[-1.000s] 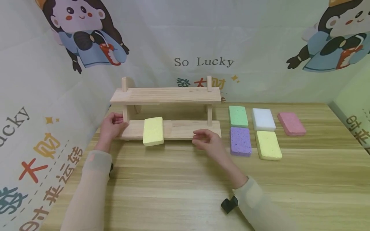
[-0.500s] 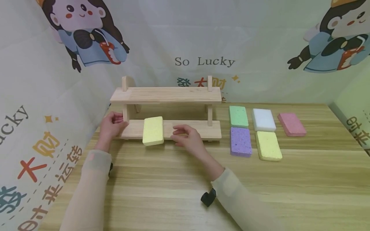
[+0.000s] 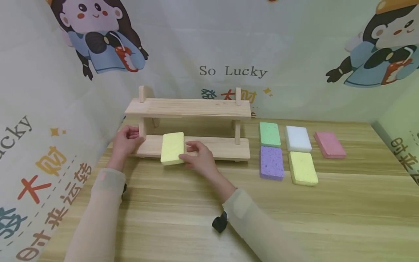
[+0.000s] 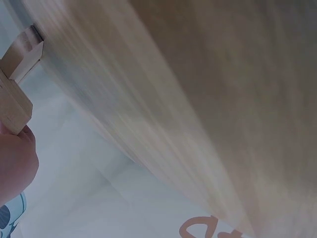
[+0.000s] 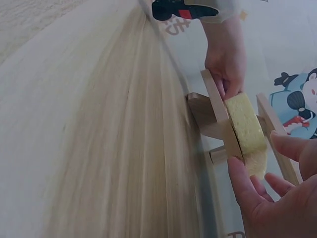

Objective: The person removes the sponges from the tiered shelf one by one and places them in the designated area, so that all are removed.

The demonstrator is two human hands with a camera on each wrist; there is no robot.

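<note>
A two-tier wooden shelf stands on the table, and my left hand grips its left end by the lower board and upright. In the left wrist view that hand meets the shelf's wooden end at the left edge. A yellow sponge lies on the lower board, overhanging the front. At the sponge's right side is my right hand, thumb and fingers spread about its edge. In the right wrist view the thumb and fingers of that hand stand around the sponge's near end, partly apart from it.
Right of the shelf lie a green sponge, a purple sponge, a white sponge, another yellow sponge and a pink sponge. A printed cloth hangs behind the wooden table.
My right hand has moved left along the front of the shelf, up to the right edge of the yellow sponge. The left hand stays on the shelf, and the sponge has not visibly moved.
</note>
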